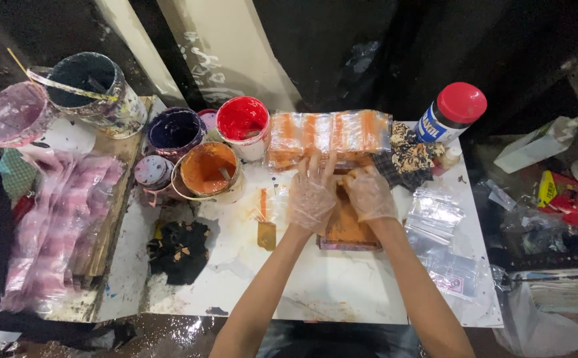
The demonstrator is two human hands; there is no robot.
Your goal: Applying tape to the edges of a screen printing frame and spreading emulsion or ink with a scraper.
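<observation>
Overhead view of a paint-stained white counter [342, 285]. Both hands wear thin clear gloves. The left hand [311, 193] lies flat, fingers spread wide, pressing on the near edge of a clear plastic bag [329, 136] streaked with orange. The right hand [368, 192] is loosely curled, fingers bent down onto an orange-smeared frame [346, 229] that lies on the counter under both hands; whether it grips anything cannot be told. The bag lies just beyond the frame, at the counter's far side. Left of the hands stand an orange paint tub [208, 169], a red tub [243, 121] and a dark blue tub [173, 130]. A small scraper [265, 229] with orange paint lies just left of the left hand, and a black rag [179, 250] farther left. A red-capped bottle [451, 113] and a patterned cloth [409, 159] sit to the right; clear bags [438, 229] lie near the right forearm
</observation>
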